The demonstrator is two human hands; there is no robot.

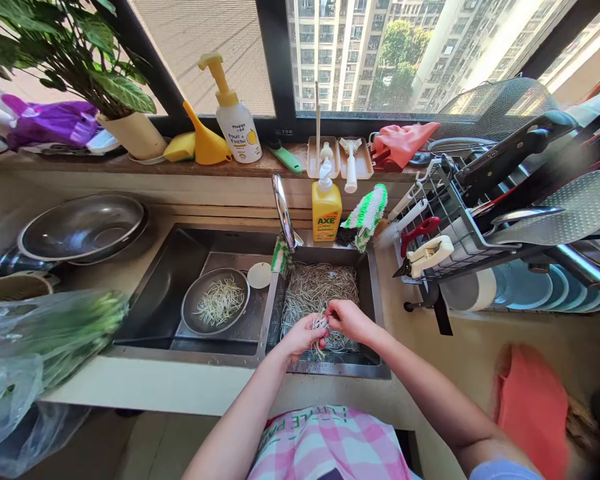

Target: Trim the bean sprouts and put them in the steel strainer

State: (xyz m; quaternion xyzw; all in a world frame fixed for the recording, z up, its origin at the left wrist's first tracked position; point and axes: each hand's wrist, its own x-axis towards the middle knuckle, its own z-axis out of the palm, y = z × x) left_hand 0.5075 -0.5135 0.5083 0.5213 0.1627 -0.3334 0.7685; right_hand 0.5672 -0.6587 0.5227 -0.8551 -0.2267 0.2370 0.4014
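Note:
Over the right sink basin (373, 293), my left hand (305, 335) is closed around a small bunch of bean sprouts (320, 325). My right hand (347, 319) meets it there, its thumb and fingers pinched at the sprouts' upper end. Beneath both hands, a mass of loose bean sprouts (325, 283) fills much of that basin. A round metal pan (186, 303) with a pile of pale sprouts (221, 301) sits in the left basin (155, 287). Beside the pan lies a small white round dish (259, 275).
A faucet (283, 212) rises behind the divider, where a green-and-white cloth (281, 257) hangs. Behind the sink stands a yellow soap bottle (327, 212). To the right is a utensil rack (455, 220); on the left are a wok (80, 228) and bagged greens (75, 333).

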